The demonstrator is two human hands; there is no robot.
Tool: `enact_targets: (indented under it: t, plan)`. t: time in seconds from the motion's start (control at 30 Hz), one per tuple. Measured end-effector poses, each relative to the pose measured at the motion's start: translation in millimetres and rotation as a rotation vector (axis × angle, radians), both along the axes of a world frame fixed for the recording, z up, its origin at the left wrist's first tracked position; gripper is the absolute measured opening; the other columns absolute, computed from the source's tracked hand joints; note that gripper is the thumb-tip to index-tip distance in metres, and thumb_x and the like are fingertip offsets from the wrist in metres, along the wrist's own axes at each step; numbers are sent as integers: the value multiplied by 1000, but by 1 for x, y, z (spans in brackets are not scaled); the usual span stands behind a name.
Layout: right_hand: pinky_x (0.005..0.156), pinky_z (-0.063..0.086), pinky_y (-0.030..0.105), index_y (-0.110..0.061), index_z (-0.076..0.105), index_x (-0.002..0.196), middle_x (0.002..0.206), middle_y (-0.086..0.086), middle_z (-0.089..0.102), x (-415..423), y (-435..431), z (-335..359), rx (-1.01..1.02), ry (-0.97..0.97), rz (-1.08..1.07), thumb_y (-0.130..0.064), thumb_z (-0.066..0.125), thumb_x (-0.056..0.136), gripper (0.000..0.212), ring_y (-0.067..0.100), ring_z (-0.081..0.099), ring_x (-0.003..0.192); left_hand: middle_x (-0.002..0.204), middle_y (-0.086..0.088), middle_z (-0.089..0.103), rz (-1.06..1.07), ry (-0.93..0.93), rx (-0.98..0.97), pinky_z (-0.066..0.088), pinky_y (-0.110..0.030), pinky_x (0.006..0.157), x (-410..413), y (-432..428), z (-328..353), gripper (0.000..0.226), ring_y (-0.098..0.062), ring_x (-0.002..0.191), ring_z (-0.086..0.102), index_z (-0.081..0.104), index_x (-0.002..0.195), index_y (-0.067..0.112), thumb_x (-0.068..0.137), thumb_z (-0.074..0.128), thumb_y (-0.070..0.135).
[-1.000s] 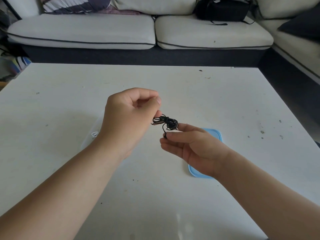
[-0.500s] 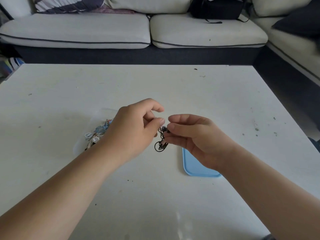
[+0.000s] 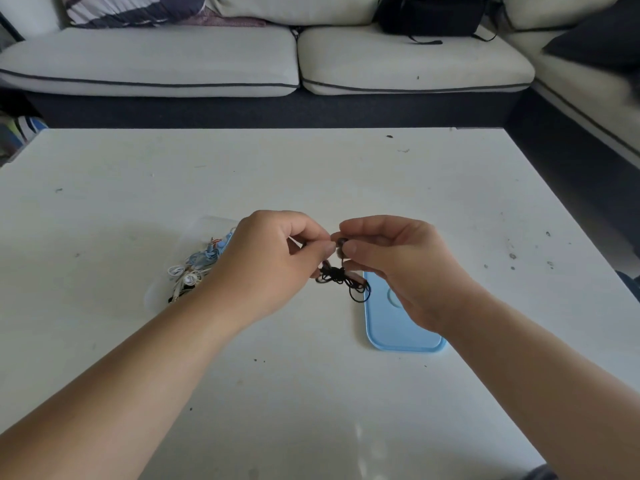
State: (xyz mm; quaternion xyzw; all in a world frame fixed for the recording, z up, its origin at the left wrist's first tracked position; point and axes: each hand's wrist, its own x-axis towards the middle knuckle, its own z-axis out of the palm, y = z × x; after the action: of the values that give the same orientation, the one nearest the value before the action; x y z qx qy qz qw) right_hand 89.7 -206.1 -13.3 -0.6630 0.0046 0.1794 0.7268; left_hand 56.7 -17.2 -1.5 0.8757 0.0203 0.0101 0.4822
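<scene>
Both hands were raised just above the worktop, probably so the knotted black earphone cord could hang free for untangling. The left hand pinched a strand in a narrow grip. The right hand pinched an earbud between thumb and forefinger. The tangle dangled just below both grips, over the far end of the blue lid, with a clear box of other earphones to the left.

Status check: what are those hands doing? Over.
Left hand, right hand both pinch tangled black earphones. Held over table, beside blue lid. Nothing blocking.
</scene>
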Motion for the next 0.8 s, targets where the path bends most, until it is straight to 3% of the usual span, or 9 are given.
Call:
enact_targets:
  t: [0.17,0.27,0.37,0.47,0.67,0.8]
  plan:
    - [83,61,35,2,70,107,99,19,77,0,-1,1,117,25,-5,15,70,85,25,32,75,87,80,-1,76,20,-20,-117,63,-41,76,1,-2,0,8,-17,68,75,78,93,26,90,79,19]
    - [82,61,36,2,70,102,94,21,73,2,-3,1,152,46,-36,14,72,83,23,33,74,82,89,-4,77,18,5,-196,62,-30,76,1,-4,1,19,-15,69,77,78,106,25,91,78,14]
    - [76,61,33,1,68,102,88,18,72,3,-4,1,180,60,-42,15,71,83,23,30,73,79,85,3,78,-25,4,-194,58,-20,70,-1,-8,3,18,-11,67,76,80,99,27,93,75,12]
    - [73,61,32,-1,68,101,88,17,74,3,-6,0,228,103,-52,14,71,82,25,29,74,81,84,4,78,-45,-6,-195,59,-21,69,-1,-12,4,20,-11,67,75,80,94,29,94,73,10]
    - [73,56,33,-8,73,98,93,13,79,2,-22,4,-37,-4,-58,2,80,80,22,23,76,87,81,-2,79,2,61,-289,62,-31,74,0,-25,-2,11,-19,69,77,78,94,21,92,76,10]
    - [68,54,33,-10,74,101,92,8,79,9,-35,4,-119,-51,-151,-10,75,90,11,21,76,80,85,-2,79,50,89,-347,64,-42,83,-1,-35,-5,13,-19,67,75,77,97,22,92,76,10]
